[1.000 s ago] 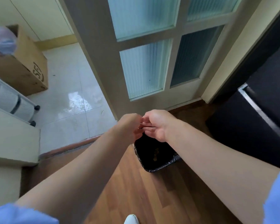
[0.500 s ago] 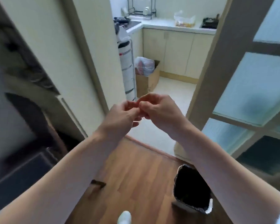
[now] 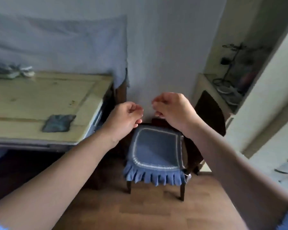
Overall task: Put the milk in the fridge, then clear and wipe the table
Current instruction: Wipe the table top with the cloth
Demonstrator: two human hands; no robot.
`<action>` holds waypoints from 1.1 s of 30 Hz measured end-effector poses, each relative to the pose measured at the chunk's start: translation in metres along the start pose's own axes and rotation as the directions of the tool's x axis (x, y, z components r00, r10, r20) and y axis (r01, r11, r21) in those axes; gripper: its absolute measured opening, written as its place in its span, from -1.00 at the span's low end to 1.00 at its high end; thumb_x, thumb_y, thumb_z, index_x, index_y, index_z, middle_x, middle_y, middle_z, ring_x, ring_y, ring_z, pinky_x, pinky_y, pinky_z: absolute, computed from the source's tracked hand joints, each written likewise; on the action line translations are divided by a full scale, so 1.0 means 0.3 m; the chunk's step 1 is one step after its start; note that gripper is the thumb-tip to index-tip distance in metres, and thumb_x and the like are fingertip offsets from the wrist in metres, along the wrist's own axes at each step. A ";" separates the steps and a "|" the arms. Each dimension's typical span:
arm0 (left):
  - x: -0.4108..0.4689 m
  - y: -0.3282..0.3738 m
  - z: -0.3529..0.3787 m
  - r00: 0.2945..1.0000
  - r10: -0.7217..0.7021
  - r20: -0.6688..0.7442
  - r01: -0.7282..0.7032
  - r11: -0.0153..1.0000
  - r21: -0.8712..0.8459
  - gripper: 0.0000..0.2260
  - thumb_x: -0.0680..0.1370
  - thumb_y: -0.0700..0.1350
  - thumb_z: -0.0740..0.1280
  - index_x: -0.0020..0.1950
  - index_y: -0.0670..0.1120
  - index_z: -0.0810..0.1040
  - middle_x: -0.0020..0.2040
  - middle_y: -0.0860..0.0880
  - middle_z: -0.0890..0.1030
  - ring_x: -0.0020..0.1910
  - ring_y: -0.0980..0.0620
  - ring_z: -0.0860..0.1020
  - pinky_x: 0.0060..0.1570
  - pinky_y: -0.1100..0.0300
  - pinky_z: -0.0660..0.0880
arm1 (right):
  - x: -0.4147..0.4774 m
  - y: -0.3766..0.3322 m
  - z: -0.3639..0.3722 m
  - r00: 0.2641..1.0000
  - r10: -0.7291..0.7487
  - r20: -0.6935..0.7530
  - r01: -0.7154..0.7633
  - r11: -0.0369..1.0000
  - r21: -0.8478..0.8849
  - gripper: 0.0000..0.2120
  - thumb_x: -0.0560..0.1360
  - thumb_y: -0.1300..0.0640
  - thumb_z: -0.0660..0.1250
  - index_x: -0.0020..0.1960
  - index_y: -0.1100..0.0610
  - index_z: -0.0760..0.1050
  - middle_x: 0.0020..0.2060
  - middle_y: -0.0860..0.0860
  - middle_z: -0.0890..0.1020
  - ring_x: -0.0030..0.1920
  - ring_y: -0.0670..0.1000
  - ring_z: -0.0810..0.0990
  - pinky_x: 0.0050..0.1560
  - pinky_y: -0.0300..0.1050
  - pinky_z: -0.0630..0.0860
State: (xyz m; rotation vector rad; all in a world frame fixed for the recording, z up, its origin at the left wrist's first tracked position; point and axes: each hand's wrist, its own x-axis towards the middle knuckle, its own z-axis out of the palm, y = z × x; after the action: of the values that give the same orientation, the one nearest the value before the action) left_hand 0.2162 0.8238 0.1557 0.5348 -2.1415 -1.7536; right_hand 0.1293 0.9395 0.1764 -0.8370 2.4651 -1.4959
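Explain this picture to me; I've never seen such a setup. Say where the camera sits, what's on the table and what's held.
No machine here: a person wears one wide-angle camera on the head, looking forward and down, so both arms reach in from the bottom. The left hand and right hand are raised and apart; past them stands a blue-cushioned chair. Both hands are curled, and I can see nothing in them. On the left stands the table. A blue-grey cloth lies on it, and something blurred sits at its far edge.
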 end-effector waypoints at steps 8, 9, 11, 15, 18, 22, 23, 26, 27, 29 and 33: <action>-0.006 -0.176 -0.673 0.931 -0.101 -0.351 0.118 0.993 0.026 -0.88 0.55 -0.25 0.26 -0.15 -0.10 0.53 -0.19 -0.14 0.55 -0.23 -0.03 0.51 -0.15 0.12 0.45 | 0.199 -0.299 0.675 0.925 -0.128 0.357 0.116 0.992 0.053 -0.82 0.48 0.25 0.28 -0.24 0.06 0.54 -0.39 -0.04 0.57 -0.26 0.03 0.59 -0.05 -0.01 0.58; 0.002 -0.199 -0.750 0.919 -0.108 -0.379 0.132 0.991 0.038 -0.89 0.55 -0.24 0.26 -0.14 -0.09 0.53 -0.19 -0.14 0.56 -0.22 -0.04 0.52 -0.13 0.10 0.47 | 0.226 -0.329 0.754 0.911 -0.134 0.389 0.125 0.991 0.049 -0.85 0.49 0.25 0.27 -0.18 0.09 0.57 -0.34 -0.02 0.58 -0.22 0.04 0.61 -0.03 -0.02 0.58; 0.023 -0.246 -0.883 0.897 -0.115 -0.427 0.152 0.987 0.053 -0.87 0.55 -0.22 0.26 -0.16 -0.06 0.53 -0.19 -0.12 0.58 -0.16 -0.11 0.58 -0.08 0.07 0.51 | 0.273 -0.378 0.894 0.892 -0.155 0.425 0.155 0.987 0.034 -0.86 0.51 0.25 0.25 -0.05 0.16 0.60 -0.25 0.01 0.59 -0.15 0.05 0.60 -0.07 -0.08 0.56; 0.085 -0.349 -1.114 0.842 -0.158 -0.516 0.218 0.974 0.057 -0.84 0.54 -0.21 0.25 -0.21 -0.05 0.54 -0.16 -0.15 0.61 0.02 -0.25 0.60 0.11 -0.12 0.50 | 0.376 -0.433 1.167 0.861 -0.172 0.479 0.189 0.982 0.014 -0.83 0.52 0.26 0.26 0.03 0.20 0.60 -0.19 0.03 0.59 -0.17 -0.01 0.54 -0.28 -0.31 0.42; 0.150 -0.430 -1.243 0.809 -0.213 -0.547 0.277 0.960 0.036 -0.85 0.54 -0.20 0.24 -0.20 -0.05 0.54 -0.16 -0.13 0.61 0.00 -0.22 0.61 0.15 -0.14 0.51 | 0.447 -0.441 1.325 0.848 -0.139 0.511 0.181 0.983 -0.034 -0.82 0.52 0.23 0.26 0.06 0.17 0.60 -0.14 0.02 0.59 -0.14 -0.03 0.53 -0.30 -0.32 0.40; 0.277 -0.538 -1.369 0.791 -0.274 -0.548 0.325 0.946 -0.004 -0.87 0.55 -0.19 0.24 -0.16 -0.05 0.54 -0.22 -0.05 0.59 -0.14 -0.05 0.57 0.14 -0.12 0.53 | 0.563 -0.439 1.471 0.819 -0.086 0.568 0.174 0.979 -0.103 -0.79 0.53 0.21 0.26 0.12 0.14 0.59 -0.04 0.00 0.60 -0.10 -0.05 0.52 -0.29 -0.35 0.40; 0.315 -0.566 -1.396 0.788 -0.280 -0.548 0.333 0.943 -0.004 -0.88 0.55 -0.19 0.25 -0.15 -0.06 0.54 -0.23 -0.04 0.58 -0.14 -0.04 0.57 0.14 -0.11 0.53 | 0.599 -0.433 1.508 0.812 -0.064 0.581 0.159 0.981 -0.113 -0.78 0.53 0.20 0.26 0.14 0.14 0.58 0.00 0.01 0.60 -0.08 -0.04 0.53 -0.25 -0.29 0.43; 0.421 -0.649 -1.457 0.771 -0.277 -0.573 0.361 0.932 0.035 -0.88 0.53 -0.19 0.25 -0.16 -0.04 0.54 -0.19 -0.01 0.58 -0.05 -0.07 0.60 0.14 -0.04 0.54 | 0.693 -0.396 1.616 0.781 -0.017 0.625 0.152 0.975 -0.162 -0.74 0.53 0.18 0.27 0.20 0.13 0.55 0.14 0.04 0.60 0.07 0.02 0.56 0.00 -0.21 0.46; 0.456 -0.675 -1.477 0.767 -0.273 -0.581 0.370 0.928 0.052 -0.87 0.53 -0.20 0.25 -0.17 -0.03 0.54 -0.18 -0.01 0.58 -0.02 -0.09 0.61 0.13 -0.01 0.54 | 0.724 -0.381 1.650 0.767 -0.009 0.641 0.161 0.971 -0.179 -0.72 0.53 0.18 0.27 0.22 0.14 0.54 0.18 0.06 0.59 0.14 0.04 0.56 0.08 -0.18 0.47; 0.523 -0.739 -1.517 0.765 -0.282 -0.579 0.405 0.910 0.092 -0.88 0.53 -0.20 0.24 -0.13 -0.06 0.55 -0.17 -0.01 0.58 -0.02 -0.08 0.60 0.07 0.06 0.52 | 0.774 -0.348 1.716 0.736 0.017 0.677 0.191 0.954 -0.231 -0.69 0.54 0.18 0.25 0.27 0.17 0.51 0.23 0.10 0.56 0.22 0.09 0.53 0.21 -0.10 0.46; 0.630 -0.867 -1.597 0.786 -0.274 -0.554 0.448 0.870 0.204 -0.87 0.54 -0.20 0.24 0.00 -0.12 0.58 -0.13 0.00 0.57 -0.09 0.02 0.54 -0.06 0.18 0.44 | 0.848 -0.280 1.835 0.638 0.086 0.765 0.314 0.878 -0.361 -0.57 0.56 0.12 0.24 0.41 0.17 0.35 0.38 0.09 0.43 0.37 0.08 0.41 0.33 -0.11 0.32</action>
State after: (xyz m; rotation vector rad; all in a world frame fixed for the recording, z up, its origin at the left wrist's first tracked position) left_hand 0.2976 0.2753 -0.0042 1.4219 -2.0168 -1.2035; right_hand 0.1641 0.3496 0.0162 -1.3801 2.0800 -0.3352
